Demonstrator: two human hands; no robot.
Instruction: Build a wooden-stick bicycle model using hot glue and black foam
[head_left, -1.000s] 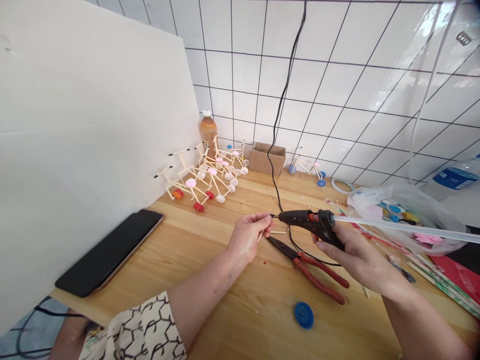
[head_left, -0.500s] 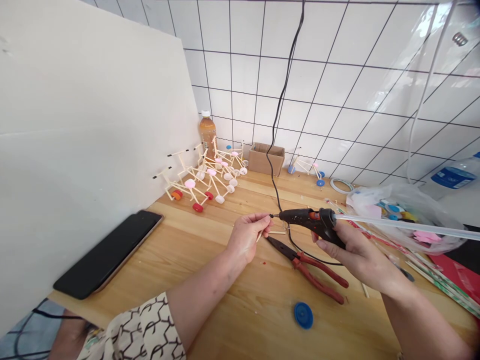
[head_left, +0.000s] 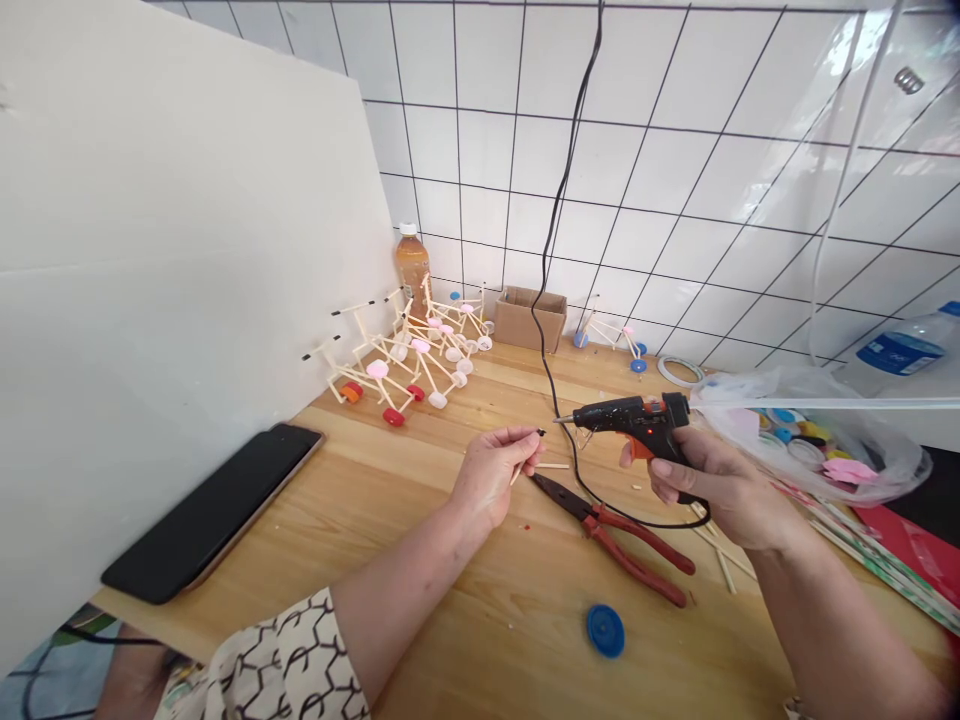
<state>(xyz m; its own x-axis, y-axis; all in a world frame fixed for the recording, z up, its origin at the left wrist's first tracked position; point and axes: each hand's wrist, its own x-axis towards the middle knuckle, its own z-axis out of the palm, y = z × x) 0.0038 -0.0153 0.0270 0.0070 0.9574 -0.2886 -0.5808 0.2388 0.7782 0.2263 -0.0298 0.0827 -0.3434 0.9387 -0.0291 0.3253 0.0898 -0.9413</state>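
While our right hand (head_left: pixel 739 490) grips the glue gun (head_left: pixel 616 413) | our left hand (head_left: pixel 486 480) pinches a thin stick (head_left: pixel 517 474) | hands apart | gluing step, we judge; next calls for steadiness

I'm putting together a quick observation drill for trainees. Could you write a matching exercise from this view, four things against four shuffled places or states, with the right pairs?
Things
1. glue gun
2. pliers
3. phone
4. cardboard box

Places or states
A. lying beside the white panel
B. held in the right hand
C. standing near the tiled wall
D. red-handled, lying near the round blue piece

Pairs: 1-B, 2-D, 3-A, 4-C
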